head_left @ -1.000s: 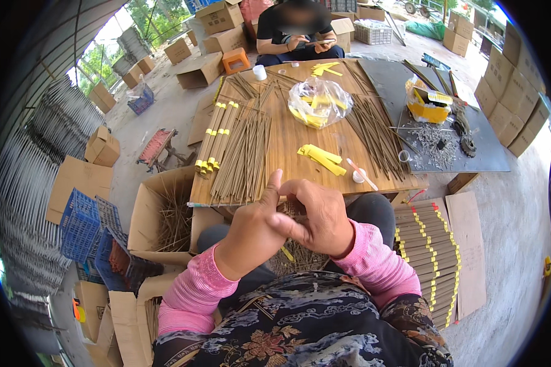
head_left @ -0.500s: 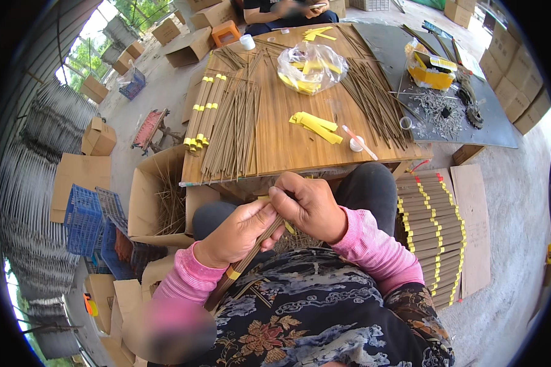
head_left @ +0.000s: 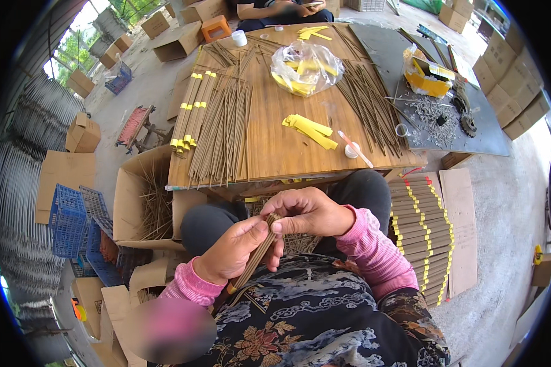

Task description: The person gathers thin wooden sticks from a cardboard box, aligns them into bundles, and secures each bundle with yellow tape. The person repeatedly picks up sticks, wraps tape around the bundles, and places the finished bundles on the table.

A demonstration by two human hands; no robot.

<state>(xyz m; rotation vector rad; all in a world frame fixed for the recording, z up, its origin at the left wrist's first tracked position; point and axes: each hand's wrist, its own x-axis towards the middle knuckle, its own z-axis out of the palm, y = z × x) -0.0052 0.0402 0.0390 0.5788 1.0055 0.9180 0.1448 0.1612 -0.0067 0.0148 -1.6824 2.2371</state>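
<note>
A bundle of thin brown incense sticks point(head_left: 255, 260) slants across my lap, its top end pointing away from me. My left hand point(head_left: 234, 249) is wrapped round the middle of it. At the top end, the thumb and fingers of my right hand point(head_left: 309, 213) pinch the bundle, and the stick tips show between them. A yellow band point(head_left: 231, 288) circles the lower part, close to my left cuff. On the table, loose sticks point(head_left: 220, 131) lie beside finished-looking bundles with yellow bands point(head_left: 193, 113). Yellow paper strips point(head_left: 310, 131) rest near the table's middle.
A wooden table point(head_left: 266, 160) stands before me, with a plastic bag of yellow strips point(head_left: 306, 67) and a small white jar point(head_left: 352, 150). An open carton of sticks point(head_left: 128, 208) is at left. Banded bundles point(head_left: 419, 238) lie at right. Someone sits across the table point(head_left: 281, 13).
My right hand has loosened from a closed fist over the bundle's top to a fingertip pinch, so the stick ends now show. The view has shifted slightly.
</note>
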